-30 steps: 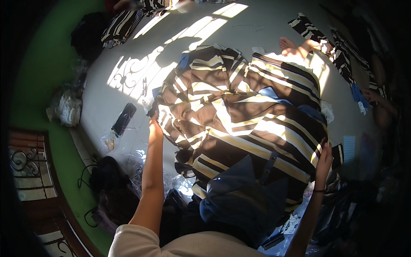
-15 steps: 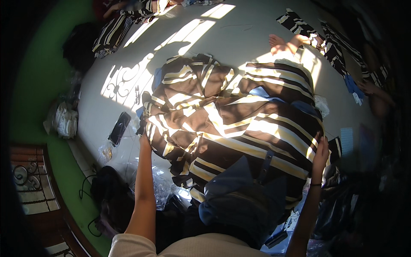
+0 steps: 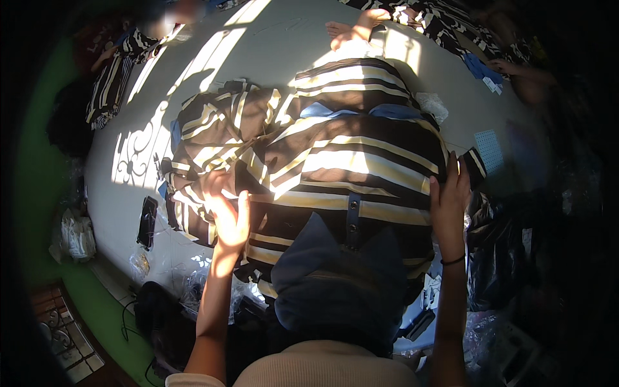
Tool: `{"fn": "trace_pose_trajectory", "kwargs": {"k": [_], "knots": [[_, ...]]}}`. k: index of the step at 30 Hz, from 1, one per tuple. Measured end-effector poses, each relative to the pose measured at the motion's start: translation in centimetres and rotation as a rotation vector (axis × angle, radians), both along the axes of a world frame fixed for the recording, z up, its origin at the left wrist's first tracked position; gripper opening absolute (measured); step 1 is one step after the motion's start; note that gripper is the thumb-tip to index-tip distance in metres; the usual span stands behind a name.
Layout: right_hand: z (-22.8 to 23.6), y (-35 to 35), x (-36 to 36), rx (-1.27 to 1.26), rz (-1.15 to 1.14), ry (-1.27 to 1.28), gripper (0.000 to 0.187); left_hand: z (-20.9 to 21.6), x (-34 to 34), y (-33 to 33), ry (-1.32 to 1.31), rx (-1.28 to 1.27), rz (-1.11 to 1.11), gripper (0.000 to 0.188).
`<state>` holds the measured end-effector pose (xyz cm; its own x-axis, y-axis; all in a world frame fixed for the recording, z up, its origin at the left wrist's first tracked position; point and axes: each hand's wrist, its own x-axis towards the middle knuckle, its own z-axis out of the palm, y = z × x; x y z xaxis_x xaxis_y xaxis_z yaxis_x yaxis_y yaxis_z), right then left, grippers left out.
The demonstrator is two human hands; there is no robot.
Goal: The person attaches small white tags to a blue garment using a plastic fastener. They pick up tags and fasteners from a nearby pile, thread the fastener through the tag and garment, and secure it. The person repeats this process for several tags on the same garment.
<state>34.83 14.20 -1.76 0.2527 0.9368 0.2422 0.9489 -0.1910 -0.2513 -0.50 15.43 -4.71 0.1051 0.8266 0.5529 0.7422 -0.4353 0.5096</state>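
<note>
A shirt-like garment in brown, black, white and yellow stripes lies spread in front of me, bunched up at its left side. It has blue trim and a blue strip with round metal snaps. On its left part rests my left hand, fingers spread on the cloth and brightly sunlit. My right hand lies along the garment's right edge, fingers stretched out and thumb apart. A dark blue cloth piece with pointed ends covers the part closest to me.
A black phone lies on the floor at left, near a white bundle. Clear plastic and a black bag are at right, by a light blue perforated sheet. Bare feet show beyond the garment. Other people handle striped cloth farther off.
My left hand has come off the garment's left edge and now lies on top of it. The cloth's near part is flatter. The view has shifted, so the scene sits farther left.
</note>
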Motion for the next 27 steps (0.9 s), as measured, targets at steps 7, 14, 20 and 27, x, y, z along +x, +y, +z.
{"fn": "trace_pose_trajectory", "kwargs": {"k": [7, 14, 20, 27], "knots": [[1.7, -10.1, 2.9, -0.146, -0.262, 0.404, 0.013, 2.3, 7.9, -4.1, 0.045, -0.434, -0.57, 0.05], [-5.2, -21.9, 8.0, -0.637, -0.453, 0.357, 0.018, 1.8, 10.0, -6.4, 0.417, -0.604, -0.755, 0.064], [-9.0, -23.8, 5.8, -0.293, -0.331, 0.236, 0.037, 2.5, 10.2, -7.0, 0.396, -0.528, -0.818, 0.063], [-8.8, -21.7, 5.2, -0.4, 0.024, 0.17, 0.046, 2.8, 11.5, -7.8, 0.253, -0.608, -0.772, 0.063]]}}
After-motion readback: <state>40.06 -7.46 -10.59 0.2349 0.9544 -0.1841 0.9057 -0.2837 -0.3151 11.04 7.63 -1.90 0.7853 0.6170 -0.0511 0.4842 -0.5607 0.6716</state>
